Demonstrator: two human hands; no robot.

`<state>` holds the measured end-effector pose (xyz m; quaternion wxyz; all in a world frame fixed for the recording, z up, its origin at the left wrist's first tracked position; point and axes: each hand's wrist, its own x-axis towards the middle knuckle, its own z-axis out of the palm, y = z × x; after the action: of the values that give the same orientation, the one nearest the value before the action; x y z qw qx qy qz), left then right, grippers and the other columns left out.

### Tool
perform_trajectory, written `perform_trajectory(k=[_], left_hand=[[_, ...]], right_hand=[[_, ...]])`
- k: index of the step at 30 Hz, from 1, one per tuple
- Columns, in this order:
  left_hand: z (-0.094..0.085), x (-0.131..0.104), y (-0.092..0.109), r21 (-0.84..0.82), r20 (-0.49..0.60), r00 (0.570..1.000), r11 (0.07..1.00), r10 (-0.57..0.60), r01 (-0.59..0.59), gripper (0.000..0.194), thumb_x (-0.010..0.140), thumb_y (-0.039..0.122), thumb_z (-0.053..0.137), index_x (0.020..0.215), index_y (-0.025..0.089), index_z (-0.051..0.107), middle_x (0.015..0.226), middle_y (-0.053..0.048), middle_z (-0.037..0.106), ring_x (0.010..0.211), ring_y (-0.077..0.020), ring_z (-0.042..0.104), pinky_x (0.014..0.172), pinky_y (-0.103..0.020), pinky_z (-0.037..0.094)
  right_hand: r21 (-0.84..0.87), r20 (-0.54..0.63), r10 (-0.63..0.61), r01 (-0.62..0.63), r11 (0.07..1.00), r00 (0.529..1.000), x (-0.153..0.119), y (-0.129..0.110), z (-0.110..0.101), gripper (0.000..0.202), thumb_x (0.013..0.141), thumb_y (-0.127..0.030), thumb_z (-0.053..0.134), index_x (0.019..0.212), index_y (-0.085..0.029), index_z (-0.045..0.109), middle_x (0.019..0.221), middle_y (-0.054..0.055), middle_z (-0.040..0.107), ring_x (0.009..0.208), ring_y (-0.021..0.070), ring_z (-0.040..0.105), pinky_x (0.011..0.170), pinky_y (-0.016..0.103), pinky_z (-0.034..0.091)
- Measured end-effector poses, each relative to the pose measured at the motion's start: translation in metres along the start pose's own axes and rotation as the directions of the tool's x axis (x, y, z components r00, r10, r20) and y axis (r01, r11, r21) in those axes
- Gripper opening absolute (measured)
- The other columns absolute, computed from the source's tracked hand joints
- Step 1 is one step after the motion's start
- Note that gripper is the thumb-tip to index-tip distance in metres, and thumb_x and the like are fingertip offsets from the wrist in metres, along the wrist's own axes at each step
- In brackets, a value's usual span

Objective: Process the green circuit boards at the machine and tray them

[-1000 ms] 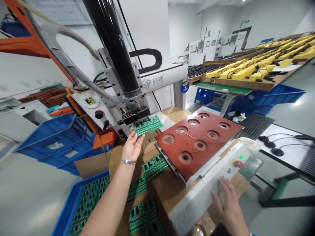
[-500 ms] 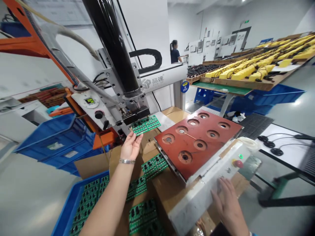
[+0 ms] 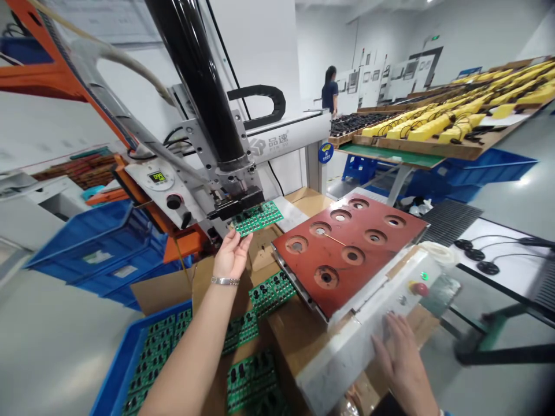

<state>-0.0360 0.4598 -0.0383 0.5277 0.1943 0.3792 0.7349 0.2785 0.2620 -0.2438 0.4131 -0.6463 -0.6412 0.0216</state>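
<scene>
My left hand (image 3: 233, 254) pinches the near edge of a green circuit board (image 3: 260, 219) between thumb and fingers. The board lies under the black clamp block (image 3: 238, 203) of the machine head, which hides part of its far edge. My right hand (image 3: 399, 355) lies with fingers stretched out on the white front panel (image 3: 347, 352), below its buttons. Between the two hands is a red plate (image 3: 347, 248) with several round recesses, and a thin stick (image 3: 335, 238) lies across it. More circuit boards (image 3: 273, 293) lie below my left hand.
A blue bin (image 3: 113, 370) of circuit boards stands at lower left, with stacked blue crates (image 3: 95, 248) beyond it. The red stop button (image 3: 418, 288) sits on the panel's right end. Yellow parts (image 3: 425, 124) fill trays at the back right. A person (image 3: 330, 92) stands in the background.
The machine head's black block has come lower over the circuit board, covering more of it. Both my hands stay nearly in place. The background person has shifted to the right.
</scene>
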Motion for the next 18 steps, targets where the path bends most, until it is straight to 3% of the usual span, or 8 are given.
perform_trajectory(k=[18], left_hand=[[-0.0003, -0.0048, 0.0012, 0.017, -0.001, 1.0, 1.0, -0.006, 0.006, 0.019, 0.081, -0.003, 0.05, 0.073, 0.011, 0.061, 0.078, -0.002, 0.068, 0.077, -0.0143, 0.065, 0.074, -0.033, 0.055]], right_hand=[[0.014, 0.002, 0.003, -0.003, 1.0, 1.0, 0.0009, -0.0016, -0.0007, 0.053, 0.088, -0.049, 0.041, 0.127, -0.013, 0.037, 0.126, 0.019, 0.045, 0.126, 0.0351, 0.035, 0.098, 0.058, 0.038]])
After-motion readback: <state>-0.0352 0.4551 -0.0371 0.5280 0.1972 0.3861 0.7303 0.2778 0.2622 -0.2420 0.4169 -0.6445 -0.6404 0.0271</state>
